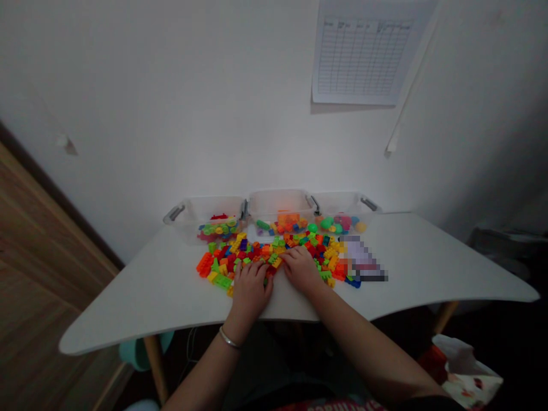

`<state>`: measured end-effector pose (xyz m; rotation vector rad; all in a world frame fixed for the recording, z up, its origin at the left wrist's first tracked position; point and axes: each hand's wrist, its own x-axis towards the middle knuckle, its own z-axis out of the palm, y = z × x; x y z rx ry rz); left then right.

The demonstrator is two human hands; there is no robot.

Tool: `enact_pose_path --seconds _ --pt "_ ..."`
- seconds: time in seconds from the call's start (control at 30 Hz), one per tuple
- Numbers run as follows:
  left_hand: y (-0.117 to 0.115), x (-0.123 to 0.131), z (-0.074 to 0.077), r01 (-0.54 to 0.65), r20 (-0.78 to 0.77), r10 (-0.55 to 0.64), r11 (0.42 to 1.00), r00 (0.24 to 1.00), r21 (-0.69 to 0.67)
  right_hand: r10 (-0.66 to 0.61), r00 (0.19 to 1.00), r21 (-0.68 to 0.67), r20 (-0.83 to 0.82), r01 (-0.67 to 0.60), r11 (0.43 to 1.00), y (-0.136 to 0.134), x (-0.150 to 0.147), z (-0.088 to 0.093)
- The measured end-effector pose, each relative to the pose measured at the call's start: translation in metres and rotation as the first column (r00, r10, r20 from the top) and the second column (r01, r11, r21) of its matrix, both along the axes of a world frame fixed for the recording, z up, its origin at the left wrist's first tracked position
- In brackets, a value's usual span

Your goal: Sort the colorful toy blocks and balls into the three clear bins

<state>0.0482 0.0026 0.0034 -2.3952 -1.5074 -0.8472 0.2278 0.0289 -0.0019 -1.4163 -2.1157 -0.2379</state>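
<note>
A heap of colourful toy building bricks (222, 281) is spread over the white table. My left hand (252, 285), with a silver bangle on the wrist, lies on the near side of the heap, its fingers spread over the bricks and the thumb apart. To its right, my right hand (302, 269) has its fingers bent and closed at a yellow brick (277, 263); the thumb is mostly hidden. A green brick (272, 258) touches or sits right beside that yellow one. Red bricks lie between the two hands.
Three clear plastic bins stand against the wall: a left bin (214, 204), a middle bin (280, 200) and a right bin (342, 201), each with colourful pieces inside. A blurred-out flat object (363, 257) lies right of the heap on the white table (428, 268).
</note>
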Motion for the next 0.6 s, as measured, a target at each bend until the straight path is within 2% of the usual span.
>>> enact_pose_path --seconds 0.27,0.6 --pt "0.0020 -0.0005 -0.0023 0.001 0.001 -0.001 1.000 1.000 0.014 -0.050 0.999 0.044 0.017 0.049 0.998 0.0018 0.0011 -0.0042" --pt "0.0009 -0.0002 -0.0012 0.002 0.004 -0.002 1.000 1.000 0.013 -0.142 0.988 -0.010 0.056 0.143 0.990 0.0003 -0.0002 -0.0022"
